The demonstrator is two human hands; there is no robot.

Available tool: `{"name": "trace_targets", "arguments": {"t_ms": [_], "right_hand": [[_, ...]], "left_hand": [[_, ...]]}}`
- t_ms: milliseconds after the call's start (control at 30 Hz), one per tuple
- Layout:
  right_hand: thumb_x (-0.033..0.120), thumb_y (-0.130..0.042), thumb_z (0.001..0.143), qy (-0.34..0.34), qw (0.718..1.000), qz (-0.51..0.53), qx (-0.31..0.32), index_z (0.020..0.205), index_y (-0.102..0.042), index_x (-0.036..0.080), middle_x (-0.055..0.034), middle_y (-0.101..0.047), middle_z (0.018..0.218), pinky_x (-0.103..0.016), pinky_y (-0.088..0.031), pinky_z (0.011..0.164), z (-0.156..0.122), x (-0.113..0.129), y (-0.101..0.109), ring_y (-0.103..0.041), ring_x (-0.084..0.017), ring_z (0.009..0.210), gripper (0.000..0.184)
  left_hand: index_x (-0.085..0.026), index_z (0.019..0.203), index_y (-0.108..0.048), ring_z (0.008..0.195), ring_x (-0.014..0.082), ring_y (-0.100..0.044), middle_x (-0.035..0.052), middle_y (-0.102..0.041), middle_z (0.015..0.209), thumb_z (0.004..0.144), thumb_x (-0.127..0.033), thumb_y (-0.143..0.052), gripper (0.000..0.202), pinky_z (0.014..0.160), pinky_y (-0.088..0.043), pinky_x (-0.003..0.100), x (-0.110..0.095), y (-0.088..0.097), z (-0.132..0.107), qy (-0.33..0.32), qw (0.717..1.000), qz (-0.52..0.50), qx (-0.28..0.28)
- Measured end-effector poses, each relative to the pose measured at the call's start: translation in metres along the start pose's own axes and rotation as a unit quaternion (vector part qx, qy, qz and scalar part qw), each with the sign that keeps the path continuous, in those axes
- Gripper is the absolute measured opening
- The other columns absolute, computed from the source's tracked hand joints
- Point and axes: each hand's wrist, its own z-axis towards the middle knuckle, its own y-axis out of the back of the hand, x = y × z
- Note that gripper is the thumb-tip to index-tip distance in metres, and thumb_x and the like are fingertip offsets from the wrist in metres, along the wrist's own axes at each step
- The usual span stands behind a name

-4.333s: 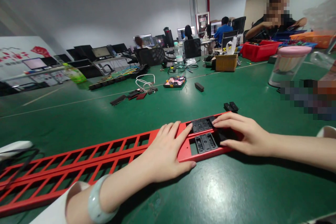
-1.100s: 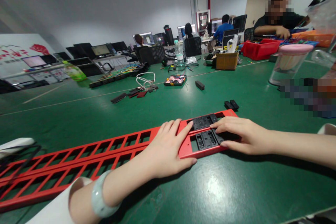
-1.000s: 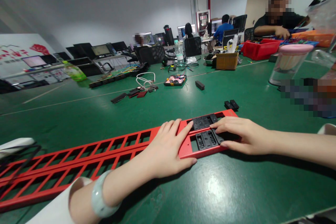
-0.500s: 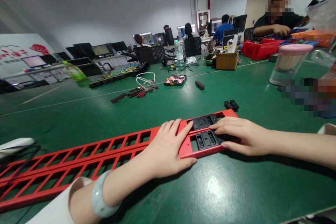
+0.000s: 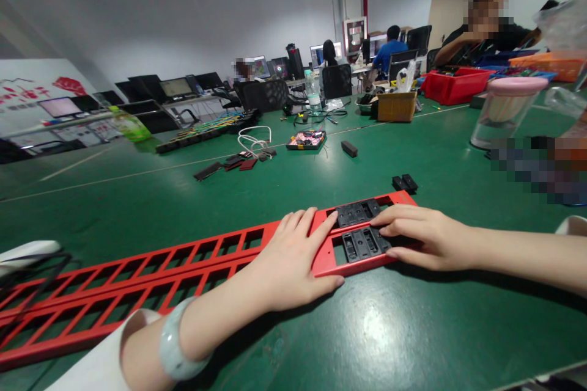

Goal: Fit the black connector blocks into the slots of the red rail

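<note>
A long red frame with two rows of slots lies slantwise on the green table. Across its right part rests my left hand, palm down, fingers spread and open. Black plastic blocks fill slots at the frame's right end: an upper group and a lower group. My right hand is curled over the lower group's right end, thumb at the frame's near edge and fingertips at its middle bar. It is closed on a black block there, mostly hidden under the fingers. Two loose black blocks lie just beyond the frame.
Beyond the frame are a small tray of parts, a single black block, a white cable and a water bottle. A lidded clear jar and a red bin stand right, near a seated person.
My right hand's fingertips have shifted very slightly to the right over the blocks. My left hand and the frame stay put. The person opposite has raised a hand.
</note>
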Motion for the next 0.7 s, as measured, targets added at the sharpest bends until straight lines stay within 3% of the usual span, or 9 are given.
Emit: {"name": "trace_targets", "arguments": {"t_ms": [700], "right_hand": [[0.020,-0.053,0.081,0.039,0.998,-0.045,-0.022,0.091,-0.061,0.012,-0.0139,-0.062,0.109,-0.028,-0.049,0.086,-0.0022,-0.0025,-0.0018,-0.059,-0.017,0.099,0.015]], "left_hand": [[-0.020,0.141,-0.015,0.127,0.0377,-0.024,0.0193,-0.024,0.141,0.070,-0.062,-0.052,0.090,0.101,-0.021,0.053,0.0006,-0.0017,-0.0001,0.001,1.000,0.016,0.003]]}}
